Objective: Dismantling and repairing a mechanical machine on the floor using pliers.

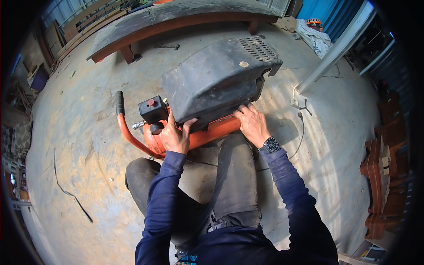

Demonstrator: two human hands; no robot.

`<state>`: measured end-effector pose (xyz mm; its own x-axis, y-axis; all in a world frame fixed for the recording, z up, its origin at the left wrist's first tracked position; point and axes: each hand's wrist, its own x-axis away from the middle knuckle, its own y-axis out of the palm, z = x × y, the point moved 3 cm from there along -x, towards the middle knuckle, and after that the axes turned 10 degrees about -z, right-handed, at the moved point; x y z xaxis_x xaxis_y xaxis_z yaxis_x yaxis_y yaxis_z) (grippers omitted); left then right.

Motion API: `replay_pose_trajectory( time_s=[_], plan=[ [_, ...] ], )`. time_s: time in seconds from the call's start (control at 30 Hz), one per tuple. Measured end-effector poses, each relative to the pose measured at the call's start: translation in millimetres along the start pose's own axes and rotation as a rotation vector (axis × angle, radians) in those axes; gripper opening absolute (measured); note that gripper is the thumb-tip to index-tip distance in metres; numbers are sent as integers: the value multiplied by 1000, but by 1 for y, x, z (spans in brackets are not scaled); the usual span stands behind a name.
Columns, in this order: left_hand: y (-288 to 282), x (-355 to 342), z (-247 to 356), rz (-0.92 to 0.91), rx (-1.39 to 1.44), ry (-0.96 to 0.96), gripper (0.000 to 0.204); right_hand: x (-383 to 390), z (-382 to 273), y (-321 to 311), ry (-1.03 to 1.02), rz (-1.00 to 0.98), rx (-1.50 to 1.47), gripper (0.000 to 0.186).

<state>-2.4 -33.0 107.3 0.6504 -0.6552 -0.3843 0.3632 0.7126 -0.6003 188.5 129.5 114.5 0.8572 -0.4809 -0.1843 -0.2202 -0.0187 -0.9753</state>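
The dark cover [207, 79] sits over the orange compressor tank [221, 129] on the floor [97, 176], apparently steadied at both ends. The left hand [175, 136] touches its lower left corner, thumb and forefinger spread; the right hand [253, 125] bends its fingers along the lower right edge, closure undeterminable.

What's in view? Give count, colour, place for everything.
Cylindrical metal tank: one, orange, centre.
Vented moulded cover: one, dark grey, over tank.
Tubular handle: one, orange, black grip, tank's left.
Square switch box: one, black, red knob, left of cover.
Long low bench: one, grey top, far side.
Slanting metal post: one, whitish, upper right.
Crumpled sack: one, white, left of post.
Thin cords: two, dark, floor left and right.
Wooden pieces: several, reddish-brown, right edge.
Edge clutter: uncountable.
Left fingers: bare, cover's left end.
Right fingers: bare, cover's lower right.
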Motion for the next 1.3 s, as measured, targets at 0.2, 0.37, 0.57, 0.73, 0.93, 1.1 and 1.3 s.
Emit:
replay_pose_trajectory(
  time_s=[0.2, 0.37, 0.57, 0.73, 0.93, 1.1, 1.3],
  plan=[
    [1, 1, 6, -22, -36, -41, 54, 12, 43, 51, 65, 118, -148, 18],
    [1, 2, -5, -29, -31, -53, 65, 18, 25, 126, 294, 37, -132, 25],
    [-2, 3, -5, 6, 3, -6, 64, 16, -44, 192, 652, -173, -224, 58],
    [6, -1, 4, -29, -6, -1, 63, -8, -85, 228, 623, 153, -668, 67],
    [-4, -3, -7, -9, 10, 17, 60, -18, -153, 182, 664, 257, -1482, 45],
    [-14, -10, -6, -94, 110, 45, 53, -9, -153, 79, 494, 648, -1090, 26],
    [-9, -9, -5, -107, 142, 0, 49, -26, -103, 59, 352, 464, -727, 23]
  ],
)
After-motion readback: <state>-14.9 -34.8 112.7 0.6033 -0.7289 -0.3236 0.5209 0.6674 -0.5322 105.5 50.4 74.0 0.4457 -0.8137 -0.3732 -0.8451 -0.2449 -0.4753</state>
